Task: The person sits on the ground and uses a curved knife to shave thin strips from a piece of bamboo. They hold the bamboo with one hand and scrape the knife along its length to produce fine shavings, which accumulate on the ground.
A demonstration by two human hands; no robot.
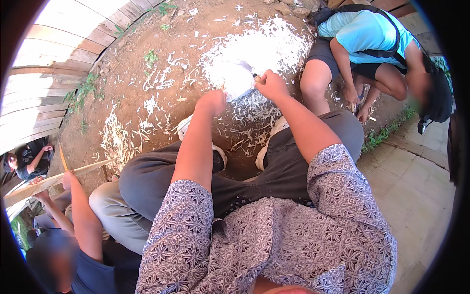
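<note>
Both my arms reach forward over my knees. My right hand (pixel 271 85) is closed around the handle of a knife (pixel 255 77); its curved blade (pixel 240 64) points away to the left over the bright ground. To its left, my left hand (pixel 213 102) is a fist at the edge of a pale, smooth patch (pixel 239 83) between the hands. Glare washes that patch out, and what the left fingers grip is not clear. A heap of white shavings (pixel 279 41) lies just beyond my hands.
Shavings also lie around my shoes (pixel 280 126). A crouching person in a turquoise shirt (pixel 364 36) works at the right. At the lower left, a person's hand (pixel 73 180) holds a thin strip beside a long pale plank (pixel 58 181). A board wall (pixel 44 73) curves along the left.
</note>
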